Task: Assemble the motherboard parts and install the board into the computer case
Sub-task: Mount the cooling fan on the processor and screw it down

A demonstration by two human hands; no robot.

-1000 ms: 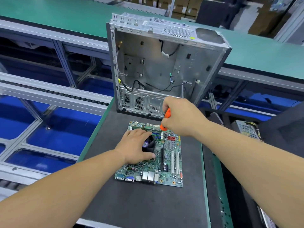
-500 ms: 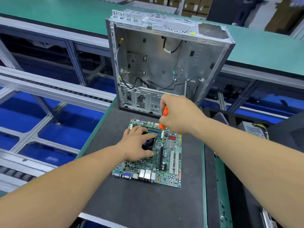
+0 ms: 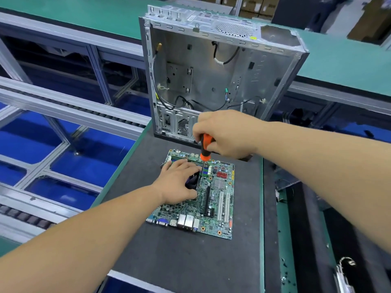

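A green motherboard [image 3: 218, 210] lies flat on the dark mat [image 3: 190, 261]. My left hand [image 3: 177, 182] lies on the black cooler fan [image 3: 191, 183] near the board's middle, fingers curved over its top, and hides most of it. My right hand [image 3: 224, 134] grips an orange-handled screwdriver [image 3: 205, 149], held upright with its shaft pointing down to the board just right of the fan. Behind the board stands the open metal computer case [image 3: 211, 81], with loose cables inside.
Green conveyor tables run behind the case and along the left edge of the mat. Blue bins sit below the aluminium frame on the left. A dark tray with metal parts [image 3: 344, 271] lies at the right.
My head has moved a little, shifting the view. The right hand has lifted slightly, showing more of the screwdriver's shaft. The left hand stays on the fan.
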